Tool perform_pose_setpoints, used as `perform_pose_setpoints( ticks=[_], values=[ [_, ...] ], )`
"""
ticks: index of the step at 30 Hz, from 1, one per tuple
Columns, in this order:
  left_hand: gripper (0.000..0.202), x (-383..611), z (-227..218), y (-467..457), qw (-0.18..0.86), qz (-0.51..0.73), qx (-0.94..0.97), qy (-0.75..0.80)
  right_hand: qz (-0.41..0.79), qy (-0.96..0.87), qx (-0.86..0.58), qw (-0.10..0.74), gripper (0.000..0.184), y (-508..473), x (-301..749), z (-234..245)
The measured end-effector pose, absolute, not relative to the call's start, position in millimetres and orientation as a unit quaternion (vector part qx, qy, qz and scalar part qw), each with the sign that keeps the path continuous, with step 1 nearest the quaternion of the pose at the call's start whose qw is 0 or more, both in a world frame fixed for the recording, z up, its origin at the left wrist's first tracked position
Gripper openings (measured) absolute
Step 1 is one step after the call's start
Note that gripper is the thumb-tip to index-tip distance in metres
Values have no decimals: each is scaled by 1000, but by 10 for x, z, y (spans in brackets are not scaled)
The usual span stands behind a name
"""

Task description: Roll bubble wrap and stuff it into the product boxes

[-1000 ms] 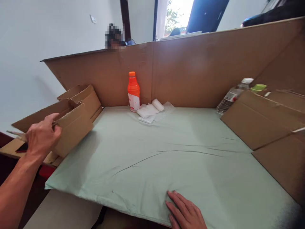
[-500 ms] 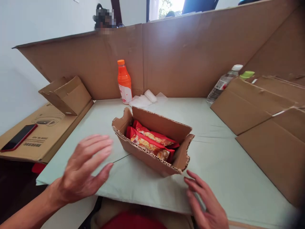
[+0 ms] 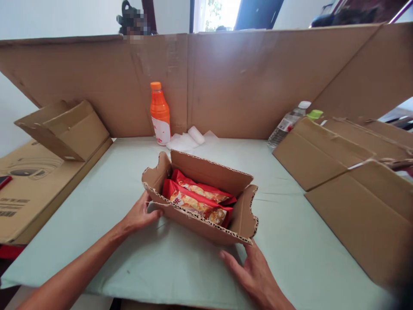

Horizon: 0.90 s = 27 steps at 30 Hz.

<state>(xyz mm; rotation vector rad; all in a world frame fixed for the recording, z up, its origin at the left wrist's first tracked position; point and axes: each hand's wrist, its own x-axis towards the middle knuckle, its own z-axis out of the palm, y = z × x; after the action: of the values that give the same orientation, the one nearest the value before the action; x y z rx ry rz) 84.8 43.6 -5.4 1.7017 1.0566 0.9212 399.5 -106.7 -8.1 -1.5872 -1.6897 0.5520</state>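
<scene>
Left hand (image 3: 138, 216) and right hand (image 3: 255, 269) touch an open box (image 3: 200, 229), grips unclear; orange bottle (image 3: 160, 115) behind it; red packets (image 3: 192, 204) inside, lettering illegible.

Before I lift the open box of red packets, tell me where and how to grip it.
Probably by the left end wall and right end wall, one hand from each side: the box is longer than it is wide, and each end's upper edge dips in a notch. The right end sits nearer you, so reach less far there.
</scene>
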Motion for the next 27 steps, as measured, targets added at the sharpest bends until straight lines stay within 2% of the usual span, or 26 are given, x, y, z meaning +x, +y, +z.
perform_pose_setpoints(
  ticks=[3, 9, 12, 15, 17, 20, 24, 27],
  values=[
    [69, 731, -100, 444, 434, 396, 640, 494, 264, -653, -608, 366, 62, -679, 3949, -5],
    [68, 524, -290, 610, 363, 460, 548, 597, 330, -701, -518, 363, 73, 282, 3756, 7],
    [65, 514, -386, 657, 348, 478, 524, 613, 342, -724, -499, 332, 61, 642, 3888, -11],
    [60, 527, -445, 640, 328, 464, 519, 639, 282, -731, -537, 314, 42, 1044, 4128, 2],
    [56, 536, -465, 615, 307, 437, 524, 664, 214, -724, -579, 308, 37, 1419, 4231, 42],
    [48, 529, -507, 587, 265, 385, 536, 703, 152, -701, -623, 312, 39, 2111, 4205, 114],
    [41, 447, -631, 555, 234, 336, 584, 701, 141, -643, -666, 351, 51, 2917, 3999, 127],
    [41, 365, -701, 532, 205, 328, 599, 701, 163, -585, -690, 394, 37, 3189, 3958, 79]
  ],
)
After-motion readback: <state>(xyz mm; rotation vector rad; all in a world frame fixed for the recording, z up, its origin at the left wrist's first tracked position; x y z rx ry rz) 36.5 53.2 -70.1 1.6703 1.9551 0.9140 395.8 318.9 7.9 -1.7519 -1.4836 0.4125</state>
